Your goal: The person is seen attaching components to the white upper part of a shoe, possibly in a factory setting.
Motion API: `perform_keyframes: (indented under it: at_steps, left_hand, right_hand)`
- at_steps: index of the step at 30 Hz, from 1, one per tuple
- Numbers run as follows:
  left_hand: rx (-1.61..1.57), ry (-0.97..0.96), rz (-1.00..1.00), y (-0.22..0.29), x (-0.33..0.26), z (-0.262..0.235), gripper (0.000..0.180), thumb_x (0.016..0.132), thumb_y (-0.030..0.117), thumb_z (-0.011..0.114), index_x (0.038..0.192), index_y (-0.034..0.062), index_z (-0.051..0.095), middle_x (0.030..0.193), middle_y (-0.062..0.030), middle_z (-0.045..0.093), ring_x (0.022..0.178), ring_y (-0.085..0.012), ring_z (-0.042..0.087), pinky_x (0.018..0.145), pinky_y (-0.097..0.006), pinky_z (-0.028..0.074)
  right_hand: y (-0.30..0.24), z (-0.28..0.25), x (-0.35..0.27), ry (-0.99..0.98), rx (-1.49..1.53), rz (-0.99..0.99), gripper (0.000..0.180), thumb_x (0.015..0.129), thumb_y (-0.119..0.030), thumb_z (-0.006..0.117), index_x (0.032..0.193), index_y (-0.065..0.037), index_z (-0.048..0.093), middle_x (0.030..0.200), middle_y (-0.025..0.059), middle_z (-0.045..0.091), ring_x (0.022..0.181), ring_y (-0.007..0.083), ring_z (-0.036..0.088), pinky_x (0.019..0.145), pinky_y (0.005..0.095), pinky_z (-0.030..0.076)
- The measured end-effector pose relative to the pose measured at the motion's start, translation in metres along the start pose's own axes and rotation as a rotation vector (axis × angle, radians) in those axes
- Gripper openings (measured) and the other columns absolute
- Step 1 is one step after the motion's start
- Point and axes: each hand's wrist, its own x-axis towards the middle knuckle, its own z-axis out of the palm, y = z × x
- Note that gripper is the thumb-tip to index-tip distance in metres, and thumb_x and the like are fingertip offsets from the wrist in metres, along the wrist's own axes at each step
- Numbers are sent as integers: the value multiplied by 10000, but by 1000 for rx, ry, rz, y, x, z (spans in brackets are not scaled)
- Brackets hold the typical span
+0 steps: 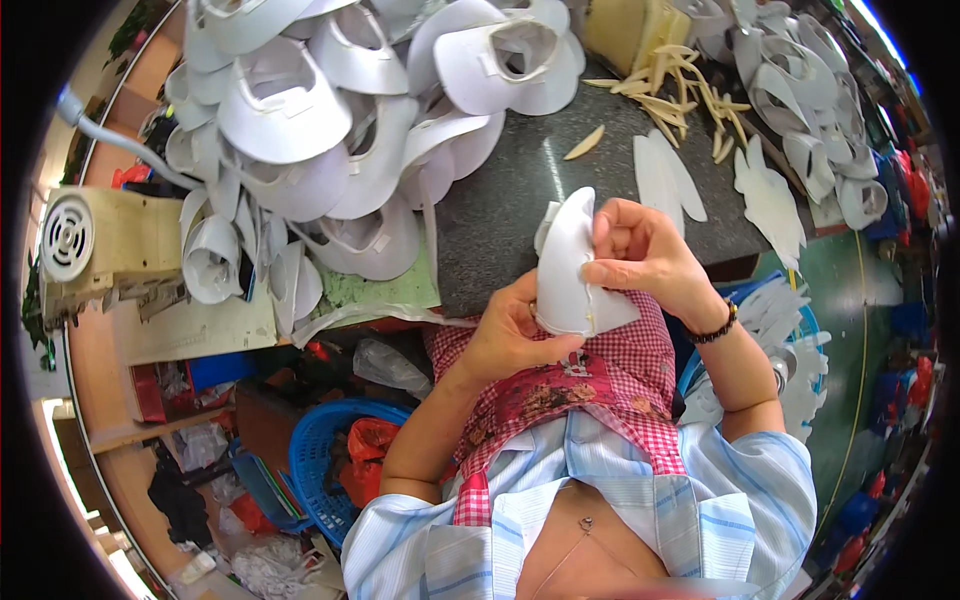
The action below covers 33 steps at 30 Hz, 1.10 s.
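Over the near edge of the dark work table, both hands hold up a white shoe upper (565,270) with a curved, stitched edge. My left hand (512,335) grips its lower left side, thumb along the bottom and fingers partly behind it. Higher up on the other side, my right hand (645,250) pinches the edge between thumb and curled fingers. A large heap of similar white shoe uppers (285,105) covers the table's far left. Flat white cut pieces (665,180) lie just beyond my right hand.
Beige crescent-shaped strips (665,100) lie by a yellowish block (635,35) on the dark tabletop (490,220). A beige sewing machine (125,245) stands at the left. More white uppers (805,95) are piled far right. Blue baskets (315,455) flank me below the table.
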Motion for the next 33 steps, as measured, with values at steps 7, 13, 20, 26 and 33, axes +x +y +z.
perform_keyframes:
  at_steps: [7,13,20,26,33]
  left_hand:
    - [141,-73,-52,5,7,15,488,763,-15,764,1216,-35,585,1072,-70,674,972,-109,632,822,-255,518]
    - [59,-119,30,-1,-15,13,324,766,85,808,1053,-4,688,977,-32,699,882,-76,626,804,-249,508]
    - [-43,63,156,22,-39,30,491,847,1,704,1302,-3,518,1061,-26,669,928,-94,623,866,-281,501]
    - [257,231,246,46,-5,22,302,894,-1,646,1190,-20,591,1077,-46,663,957,-92,608,854,-254,486]
    - [217,246,214,38,43,15,347,887,57,670,1215,-20,589,1109,-68,660,994,-122,614,886,-275,480]
  right_hand:
    - [-54,27,42,-52,-1001,-622,214,823,-75,684,1011,-16,602,896,62,652,838,186,627,703,323,501]
    - [1,53,159,-595,-1422,-985,257,766,-57,664,1019,-29,628,1040,118,633,926,284,625,757,376,517]
    - [-14,36,122,-250,-1091,-619,125,829,-71,595,821,-25,480,773,119,615,667,210,646,581,338,506]
    - [-36,-22,38,-46,-6,-181,76,904,-105,556,917,-65,493,848,6,560,690,59,463,598,228,397]
    - [-17,-30,-6,168,236,-258,211,945,-114,607,1127,-21,550,923,42,602,747,67,565,635,209,477]
